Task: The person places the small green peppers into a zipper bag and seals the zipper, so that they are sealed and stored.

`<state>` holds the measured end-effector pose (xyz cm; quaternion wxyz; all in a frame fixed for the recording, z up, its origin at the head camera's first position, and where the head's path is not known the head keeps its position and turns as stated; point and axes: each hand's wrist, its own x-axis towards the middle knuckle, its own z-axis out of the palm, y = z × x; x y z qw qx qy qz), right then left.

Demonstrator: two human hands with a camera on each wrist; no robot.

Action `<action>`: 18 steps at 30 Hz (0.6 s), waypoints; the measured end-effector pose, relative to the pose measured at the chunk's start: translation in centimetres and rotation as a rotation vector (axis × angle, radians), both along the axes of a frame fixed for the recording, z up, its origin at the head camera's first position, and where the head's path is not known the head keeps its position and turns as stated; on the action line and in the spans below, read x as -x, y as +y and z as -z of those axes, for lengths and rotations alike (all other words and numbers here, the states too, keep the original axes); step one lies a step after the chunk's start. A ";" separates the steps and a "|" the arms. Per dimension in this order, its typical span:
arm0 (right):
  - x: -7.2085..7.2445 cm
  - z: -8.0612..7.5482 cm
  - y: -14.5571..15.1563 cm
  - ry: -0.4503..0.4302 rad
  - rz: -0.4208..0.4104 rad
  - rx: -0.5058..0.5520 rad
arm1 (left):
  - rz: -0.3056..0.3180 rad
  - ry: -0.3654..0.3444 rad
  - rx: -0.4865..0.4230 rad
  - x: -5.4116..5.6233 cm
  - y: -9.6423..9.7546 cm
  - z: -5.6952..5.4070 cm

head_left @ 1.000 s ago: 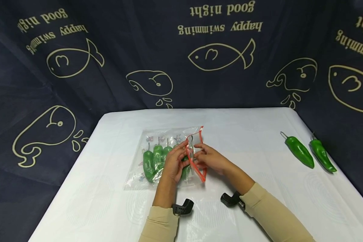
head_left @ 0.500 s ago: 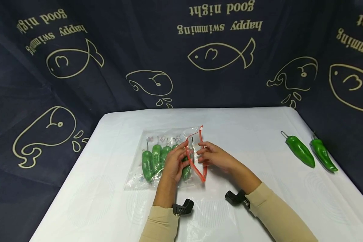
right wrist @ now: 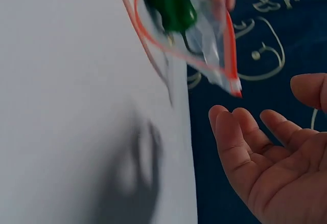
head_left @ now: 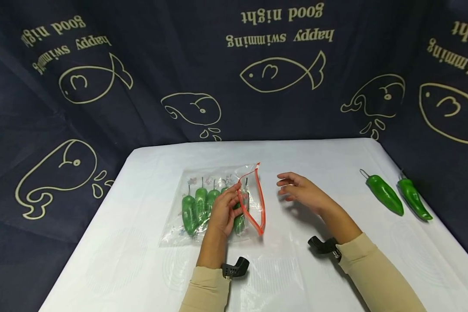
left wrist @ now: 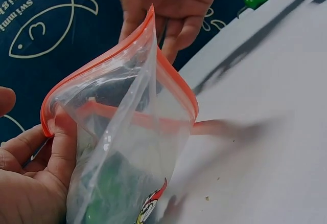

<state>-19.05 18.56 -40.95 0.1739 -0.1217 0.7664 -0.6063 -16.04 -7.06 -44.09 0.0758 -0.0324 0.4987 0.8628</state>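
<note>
Left hand (head_left: 223,212) is pinching the red zip edge (head_left: 262,203) of the clear plastic bag (left wrist: 130,147), while the right hand (head_left: 302,190) is up in the air just off the bag's mouth, fingers loosely spread and holding nothing. Bag's lying on the white table (head_left: 113,260), mouth gaping towards the right hand, with a bunch of green peppers (head_left: 189,214) inside (can't count them properly, the left hand covers some). Two loose peppers (head_left: 384,195) sit side by side over at the table's right edge, well apart from everything. Tip for holding a floppy bag like this: pinch just one side of the zip and lift it a touch, so the two red strips don't flop together. I'd guess thin plastic like that sags fast if you let go. Also keep the right hand's fingertips clear of the rim, otherwise they'd probably snag it and drag the whole thing sideways.
</note>
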 end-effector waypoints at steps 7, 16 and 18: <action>0.1 -0.6 3.8 0.061 0.007 -0.087 | -0.028 -0.015 0.000 -0.1 -0.1 -0.1; -0.5 -1.7 10.0 0.133 0.097 -0.089 | -0.049 -0.054 -0.011 0.1 -0.1 0.1; -0.9 -1.9 11.7 0.164 0.124 -0.097 | -0.045 -0.062 -0.013 0.1 -0.1 0.1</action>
